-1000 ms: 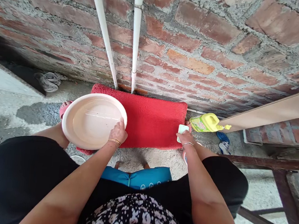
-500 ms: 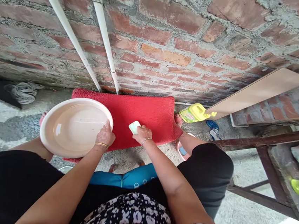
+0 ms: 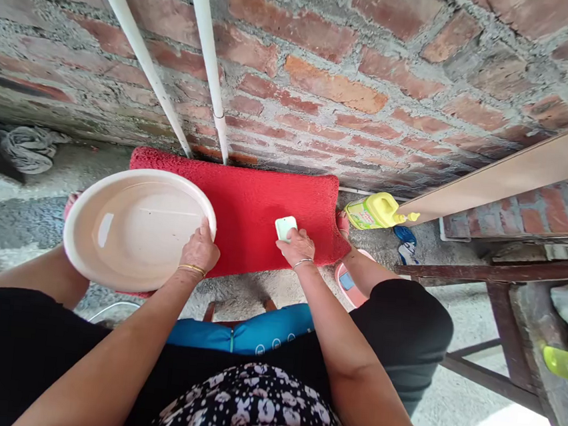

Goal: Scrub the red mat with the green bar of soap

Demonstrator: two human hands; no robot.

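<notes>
My left hand [image 3: 200, 250] is closed on the near right rim of a large pale pink basin [image 3: 70, 246]. Water lies in the basin, which is slightly tilted and rests over the left end of a red mat [image 3: 249, 203]. Over the mat's right half, my right hand [image 3: 299, 247] grips a pale green scrub brush [image 3: 285, 226], flat side up. Its underside is hidden, and it appears to touch the mat. The mat spreads between my feet along the foot of the wall.
A yellow detergent bottle [image 3: 374, 211] stands by my right foot, near a blue brush [image 3: 405, 235]. A pink scale-like object [image 3: 348, 283] lies beside my right leg. A brick wall [image 3: 316, 89] with two white pipes [image 3: 210, 58] rises ahead. A dark wooden frame [image 3: 508, 328] stands right.
My right hand has slid the scrub brush rightward across the mat. My left hand stays on the basin's rim, and the basin looks tipped slightly more. The view has shifted a little.
</notes>
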